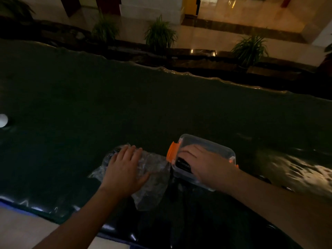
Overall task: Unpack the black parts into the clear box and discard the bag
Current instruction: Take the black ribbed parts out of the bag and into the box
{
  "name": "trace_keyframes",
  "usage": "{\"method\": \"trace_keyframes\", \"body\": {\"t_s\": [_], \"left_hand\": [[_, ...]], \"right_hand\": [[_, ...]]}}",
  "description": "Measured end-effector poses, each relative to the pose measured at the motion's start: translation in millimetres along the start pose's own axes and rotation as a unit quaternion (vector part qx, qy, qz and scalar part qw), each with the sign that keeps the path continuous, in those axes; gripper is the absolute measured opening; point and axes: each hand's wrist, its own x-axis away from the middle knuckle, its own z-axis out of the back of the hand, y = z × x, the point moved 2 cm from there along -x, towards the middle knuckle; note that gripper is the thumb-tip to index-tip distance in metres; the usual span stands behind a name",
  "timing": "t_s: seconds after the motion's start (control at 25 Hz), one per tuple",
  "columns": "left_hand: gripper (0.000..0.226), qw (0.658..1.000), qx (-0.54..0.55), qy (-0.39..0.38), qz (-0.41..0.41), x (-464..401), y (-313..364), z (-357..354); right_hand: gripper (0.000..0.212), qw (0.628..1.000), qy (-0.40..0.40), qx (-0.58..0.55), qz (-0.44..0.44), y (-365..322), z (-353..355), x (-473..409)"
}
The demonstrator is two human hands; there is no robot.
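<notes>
- Head view: a person's left hand (124, 169) lies flat, palm down and fingers spread, released on top of a crumpled clear plastic bag (152, 184) spread on the dark, glossy sheet-covered desk (125, 105).
- The bag sits at the near middle of the desk, just left of a clear rectangular plastic box (213, 146) with orange clip latches (172, 151); the bag's right edge reaches the box's left end.
- The right hand (206, 165) reaches into the open box from the near right, its fingers curled down over a black ribbed part (182, 164) lying at the box's near-left corner; whether the fingers are clenched on the part or only resting on it cannot be told in the dim light.
- A dark shape shows through the far-left end of the bag, beyond the left fingertips; what it is cannot be told.
- Both bare forearms enter from the near edge, the right one crossing the near-right corner of the desk.
- A small white round object (3, 120) shows at the far-left edge of the desk.
- Beyond the desk's far edge, a row of green potted plants (159, 34) stands on a polished, warmly lit floor (242, 13).
</notes>
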Motion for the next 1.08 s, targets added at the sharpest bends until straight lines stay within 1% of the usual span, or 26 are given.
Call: {"method": "trace_keyframes", "body": {"t_s": [0.08, 0.12, 0.16, 0.24, 0.32, 0.36, 0.44, 0.48, 0.56, 0.64, 0.68, 0.76, 0.8, 0.84, 0.88, 0.92, 0.96, 1.0, 1.04, 1.08], "left_hand": [[0.086, 1.0, 0.004, 0.013, 0.018, 5.8, -26.9, 0.5], [0.086, 0.999, 0.0, 0.013, 0.03, 8.0, -39.8, -1.2], [0.087, 0.999, -0.005, 0.007, 0.046, 10.3, -53.2, -4.5], [0.088, 0.997, -0.009, -0.015, 0.076, 14.2, -77.3, -14.4], [0.086, 0.996, -0.002, -0.036, 0.081, 15.8, -93.9, -25.8], [0.085, 0.996, 0.002, -0.048, 0.077, 16.3, -100.2, -30.7], [0.085, 0.995, 0.006, -0.073, 0.068, 15.8, -110.1, -38.7], [0.085, 0.994, 0.012, -0.086, 0.065, 14.9, -113.4, -42.4], [0.084, 0.992, 0.034, -0.102, 0.06, 12.7, -116.4, -48.0], [0.083, 0.991, 0.06, -0.104, 0.059, 10.8, -118.0, -51.5], [0.082, 0.99, 0.071, -0.102, 0.06, 10.1, -118.7, -53.2], [0.079, 0.986, 0.108, -0.099, 0.073, 8.0, -118.6, -54.9], [0.076, 0.982, 0.136, -0.099, 0.086, 5.2, -121.4, -55.7], [0.074, 0.978, 0.158, -0.097, 0.094, 2.6, -122.0, -55.2], [0.073, 0.977, 0.168, -0.094, 0.094, -0.2, -121.3, -54.6], [0.071, 0.977, 0.17, -0.095, 0.09, -3.1, -122.1, -54.7], [0.07, 0.977, 0.169, -0.096, 0.083, -6.1, -123.2, -54.8], [0.07, 0.978, 0.167, -0.098, 0.077, -8.4, -124.1, -55.2], [0.069, 0.979, 0.165, -0.1, 0.072, -10.0, -124.7, -55.9], [0.069, 0.979, 0.161, -0.102, 0.068, -11.3, -125.4, -56.8]], "right_hand": [[0.049, 0.998, -0.002, -0.042, 0.036, -32.7, -17.7, 3.4], [0.042, 0.998, -0.021, -0.04, 0.044, -45.6, -31.4, 1.9], [0.04, 0.998, -0.044, -0.025, 0.044, -55.4, -47.1, -3.5], [0.048, 0.995, -0.089, 0.021, 0.031, -66.9, -79.8, -20.8], [0.06, 0.992, -0.118, 0.042, 0.023, -71.3, -101.5, -40.6], [0.067, 0.992, -0.124, 0.025, 0.024, -73.9, -108.0, -50.7], [0.082, 0.991, -0.127, -0.045, 0.021, -77.4, -116.8, -69.3], [0.084, 0.99, -0.118, -0.08, 0.016, -78.9, -121.1, -76.9], [0.074, 0.989, -0.078, -0.128, 0.002, -84.2, -128.6, -90.1], [0.065, 0.989, -0.036, -0.146, -0.001, -90.8, -134.4, -105.4], [0.063, 0.99, -0.03, -0.139, 0.003, -93.9, -137.4, -113.7], [0.068, 0.995, -0.037, -0.086, 0.028, -99.0, -138.1, -126.7], [0.07, 0.994, -0.044, -0.093, 0.023, -99.7, -137.8, -133.9], [0.069, 0.99, -0.038, -0.139, -0.006, -99.5, -134.5, -137.6], [0.064, 0.981, -0.009, -0.189, -0.039, -97.4, -131.7, -138.2], [0.057, 0.975, 0.038, -0.207, -0.068, -96.1, -128.6, -140.7], [0.049, 0.975, 0.089, -0.182, -0.091, -94.8, -125.8, -144.3], [0.045, 0.974, 0.115, -0.159, -0.112, -94.0, -125.2, -148.4], [0.05, 0.973, 0.119, -0.151, -0.128, -95.0, -124.0, -151.4], [0.061, 0.974, 0.112, -0.143, -0.133, -95.0, -125.5, -154.0]]}}
